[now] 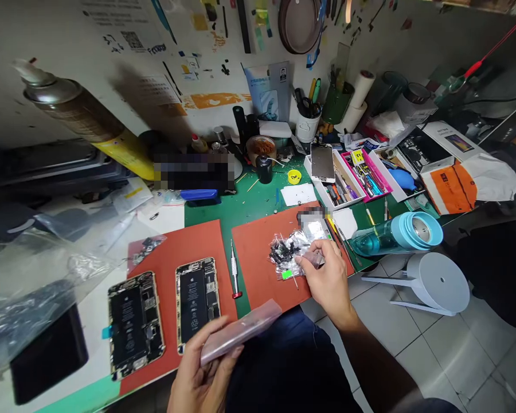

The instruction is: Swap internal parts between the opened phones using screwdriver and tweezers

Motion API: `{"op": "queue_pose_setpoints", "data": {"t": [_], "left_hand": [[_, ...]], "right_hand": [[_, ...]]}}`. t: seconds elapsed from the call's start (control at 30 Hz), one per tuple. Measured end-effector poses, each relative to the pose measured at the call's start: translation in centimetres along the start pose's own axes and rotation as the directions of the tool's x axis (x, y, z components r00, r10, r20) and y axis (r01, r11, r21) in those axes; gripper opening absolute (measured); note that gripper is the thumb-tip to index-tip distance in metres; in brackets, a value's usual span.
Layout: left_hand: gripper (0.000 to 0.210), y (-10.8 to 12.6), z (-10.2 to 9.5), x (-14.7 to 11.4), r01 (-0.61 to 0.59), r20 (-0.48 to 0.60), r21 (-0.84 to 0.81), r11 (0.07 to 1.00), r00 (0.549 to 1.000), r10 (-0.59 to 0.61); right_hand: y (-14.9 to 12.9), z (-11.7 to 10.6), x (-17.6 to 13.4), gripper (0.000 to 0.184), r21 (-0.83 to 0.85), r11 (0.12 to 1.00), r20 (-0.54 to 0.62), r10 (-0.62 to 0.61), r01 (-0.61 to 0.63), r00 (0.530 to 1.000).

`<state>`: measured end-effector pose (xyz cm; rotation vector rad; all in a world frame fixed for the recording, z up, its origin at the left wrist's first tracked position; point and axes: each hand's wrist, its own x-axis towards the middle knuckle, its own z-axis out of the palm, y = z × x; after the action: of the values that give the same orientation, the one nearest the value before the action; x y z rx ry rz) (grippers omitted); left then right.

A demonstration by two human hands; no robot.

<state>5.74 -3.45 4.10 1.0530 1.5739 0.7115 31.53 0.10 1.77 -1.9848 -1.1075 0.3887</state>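
Observation:
My left hand (208, 361) is closed around a flat packet in pinkish translucent wrap (245, 330), held over my lap at the table's front edge. My right hand (331, 281) has its fingers curled over a small pinkish plastic piece (313, 258); what is inside it I cannot make out. Beside those fingertips lie clear plastic bags of small dark parts (286, 252) on the right red mat (253, 258). Two opened phones, a left one (131, 321) and a right one (193, 292), rest on the left red mat with their batteries showing. A screwdriver (234, 269) lies between the mats.
Boxes of tools (365, 175) stand at the back right. A teal bottle (391, 235) lies near the right edge, above a light stool (438, 284). A spray can (90, 120) leans at the left, behind plastic bags (26, 310) and a dark phone screen (51, 355).

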Motion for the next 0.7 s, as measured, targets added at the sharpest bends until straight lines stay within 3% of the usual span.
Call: {"op": "queue_pose_setpoints", "data": {"t": [0.07, 0.1, 0.17, 0.23, 0.3, 0.4, 0.47, 0.5, 0.57, 0.6, 0.63, 0.7], "left_hand": [[0.066, -0.2, 0.1, 0.2, -0.006, -0.020, -0.037, 0.999, 1.000, 0.006], [0.060, -0.2, 0.0, 0.4, -0.039, 0.001, -0.029, 0.999, 0.999, 0.039], [0.035, -0.2, 0.0, 0.6, -0.161, 0.125, 0.005, 0.987, 0.979, 0.159], [0.027, 0.0, 0.1, 0.5, -0.306, 0.244, 0.013, 0.952, 0.924, 0.293], [0.028, 0.3, 0.5, 0.4, -0.412, 0.255, 0.028, 0.911, 0.884, 0.392], [0.024, 0.6, 1.0, 0.6, -0.471, 0.200, 0.111, 0.875, 0.873, 0.444], [0.025, 0.7, 1.1, 1.5, -0.531, 0.285, 0.161, 0.832, 0.832, 0.476], [0.029, 0.7, 0.9, 2.2, -0.583, 0.365, 0.183, 0.792, 0.788, 0.496], [0.033, 0.8, 0.6, 3.6, -0.701, 0.543, 0.188, 0.688, 0.658, 0.521], [0.034, 0.8, 0.5, 4.2, -0.733, 0.579, 0.194, 0.652, 0.622, 0.526], [0.035, 0.8, 0.4, 4.6, -0.756, 0.594, 0.194, 0.626, 0.598, 0.538], [0.035, 0.9, 0.4, 5.0, -0.771, 0.577, 0.202, 0.604, 0.592, 0.563]], "right_hand": [[-0.3, -0.2, 0.1, 0.014, 0.118, 0.992, 0.004, 0.046, -0.046, 0.999], [-0.5, -0.3, 0.2, 0.012, 0.158, 0.987, 0.006, 0.037, -0.038, 0.999], [-0.9, -0.8, 0.1, 0.003, 0.215, 0.976, -0.009, -0.038, 0.039, 0.999], [-1.4, -1.3, -0.3, 0.010, 0.261, 0.951, -0.021, -0.167, 0.167, 0.986], [-1.8, -1.7, -1.1, 0.021, 0.281, 0.906, -0.011, -0.327, 0.317, 0.945], [-2.2, -2.3, -2.6, 0.032, 0.293, 0.811, 0.060, -0.545, 0.507, 0.836], [-2.3, -2.4, -3.3, 0.031, 0.314, 0.769, 0.101, -0.610, 0.557, 0.786], [-2.2, -2.4, -3.5, 0.028, 0.333, 0.763, 0.121, -0.617, 0.554, 0.778], [-2.0, -2.5, -3.6, 0.016, 0.378, 0.776, 0.157, -0.592, 0.506, 0.790], [-1.8, -2.6, -3.5, 0.009, 0.395, 0.791, 0.170, -0.562, 0.466, 0.810], [-1.5, -2.6, -3.5, 0.007, 0.403, 0.812, 0.169, -0.519, 0.422, 0.838], [-0.7, -2.7, -3.5, 0.012, 0.392, 0.865, 0.146, -0.394, 0.313, 0.907]]}}
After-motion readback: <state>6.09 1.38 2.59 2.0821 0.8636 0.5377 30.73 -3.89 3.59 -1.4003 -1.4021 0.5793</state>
